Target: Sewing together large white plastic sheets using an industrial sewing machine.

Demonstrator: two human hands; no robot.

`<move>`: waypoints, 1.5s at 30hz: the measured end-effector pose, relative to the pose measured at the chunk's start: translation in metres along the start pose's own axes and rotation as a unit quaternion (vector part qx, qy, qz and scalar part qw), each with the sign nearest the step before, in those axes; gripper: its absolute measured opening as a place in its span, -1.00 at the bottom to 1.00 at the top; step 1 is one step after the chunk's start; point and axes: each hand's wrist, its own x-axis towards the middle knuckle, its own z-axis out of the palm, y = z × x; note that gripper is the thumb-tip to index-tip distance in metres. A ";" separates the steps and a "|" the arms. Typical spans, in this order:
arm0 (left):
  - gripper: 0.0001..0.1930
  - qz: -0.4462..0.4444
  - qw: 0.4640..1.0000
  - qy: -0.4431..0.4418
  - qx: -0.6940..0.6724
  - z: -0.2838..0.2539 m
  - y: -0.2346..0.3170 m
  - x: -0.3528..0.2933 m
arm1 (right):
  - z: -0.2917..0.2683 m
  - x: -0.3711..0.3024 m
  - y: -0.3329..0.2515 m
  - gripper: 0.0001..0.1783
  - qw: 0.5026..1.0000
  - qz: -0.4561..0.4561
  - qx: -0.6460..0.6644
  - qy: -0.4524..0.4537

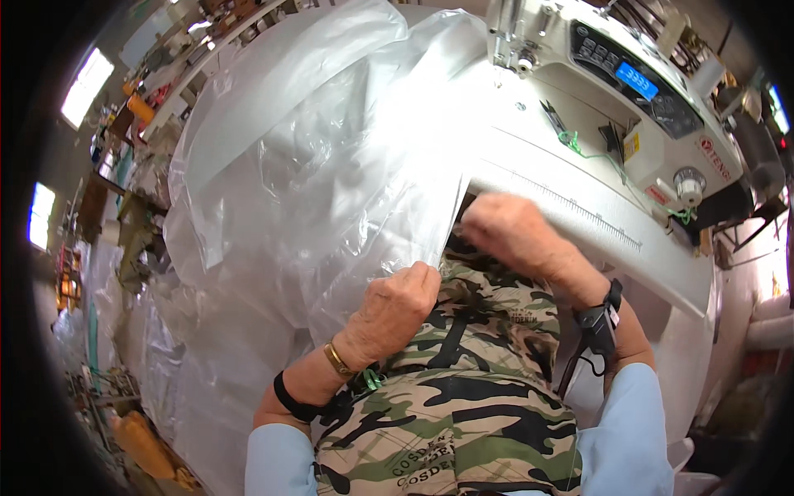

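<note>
A large translucent plastic sheet point(281, 157) spreads over the table to the left of the sewing machine point(612, 91) and hangs toward my lap. My left hand point(397, 306) is closed on the sheet's near edge, pinching a folded strip at its lower corner. Just beyond it, to the right, my right hand point(509, 236) is curled closed close to the sheet's right edge. Its fingertips are blurred and turned away, so whatever they hold is hidden. A camouflage-patterned apron point(488, 413) lies under both hands.
Black-handled thread snips point(552, 117) and green thread point(571, 140) lie on the machine bed, whose white front edge point(579, 207) carries a printed ruler. The machine's lit display point(638, 81) faces me. Shelves and clutter, with an orange cloth point(149, 446), line the left.
</note>
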 end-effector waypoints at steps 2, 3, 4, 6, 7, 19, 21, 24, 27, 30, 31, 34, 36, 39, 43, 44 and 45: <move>-0.90 -0.011 1.000 0.011 -0.008 0.001 0.001 -0.003 | -0.015 0.010 0.015 -0.75 0.995 0.010 -0.069 0.077; -0.90 -0.014 1.000 0.015 -0.012 0.002 0.002 -0.003 | -0.013 0.016 0.030 -0.71 0.985 -0.043 -0.099 0.135; -0.90 -0.016 1.000 0.019 -0.014 0.003 0.001 -0.003 | -0.013 0.022 0.039 -0.67 0.984 -0.045 -0.116 0.126; -0.89 -0.025 0.999 0.039 -0.021 0.003 0.001 -0.003 | -0.012 0.032 0.051 -0.64 0.983 -0.053 -0.134 0.113; -0.86 -0.028 0.998 0.054 -0.026 0.004 0.002 -0.003 | -0.011 0.036 0.056 -0.67 0.984 -0.041 -0.136 0.109; -0.80 -0.014 0.998 0.050 0.025 0.003 0.005 -0.006 | -0.007 0.055 0.074 -0.74 0.989 -0.043 -0.084 0.111; -0.81 -0.017 0.998 0.051 0.035 0.001 0.006 -0.006 | -0.008 0.055 0.072 -0.74 0.988 -0.046 -0.093 0.113; -0.81 -0.019 0.998 0.044 0.051 0.000 0.006 -0.007 | -0.007 0.053 0.073 -0.75 0.989 -0.041 -0.076 0.123; -0.79 -0.022 0.997 0.050 0.054 0.000 0.007 -0.008 | -0.007 0.052 0.073 -0.75 0.988 -0.044 -0.060 0.137; -0.75 -0.017 0.996 0.076 0.044 0.002 0.007 -0.008 | -0.007 0.054 0.069 -0.76 0.989 -0.039 -0.057 0.133; -0.72 -0.012 0.995 0.089 0.039 0.002 0.007 -0.008 | -0.006 0.054 0.070 -0.76 0.989 -0.039 -0.057 0.131; -0.66 -0.006 0.998 0.064 0.008 0.000 0.005 -0.008 | -0.006 0.054 0.073 -0.75 0.987 -0.036 -0.059 0.143; -0.64 -0.005 0.998 0.054 -0.016 -0.004 0.003 -0.007 | -0.008 0.054 0.074 -0.76 0.989 -0.022 -0.077 0.126; -0.58 -0.015 0.997 0.052 -0.055 -0.002 -0.001 -0.010 | -0.010 0.059 0.071 -0.79 0.992 -0.018 -0.061 0.112; -0.48 -0.025 0.992 0.102 -0.073 0.007 -0.004 -0.011 | -0.010 0.062 0.073 -0.81 0.991 -0.022 -0.073 0.107; -0.48 -0.022 0.992 0.102 -0.074 0.010 -0.005 -0.012 | -0.009 0.062 0.074 -0.81 0.991 -0.022 -0.071 0.107; -0.46 -0.033 0.991 0.102 -0.080 0.012 -0.006 -0.013 | -0.009 0.062 0.075 -0.81 0.992 -0.021 -0.069 0.107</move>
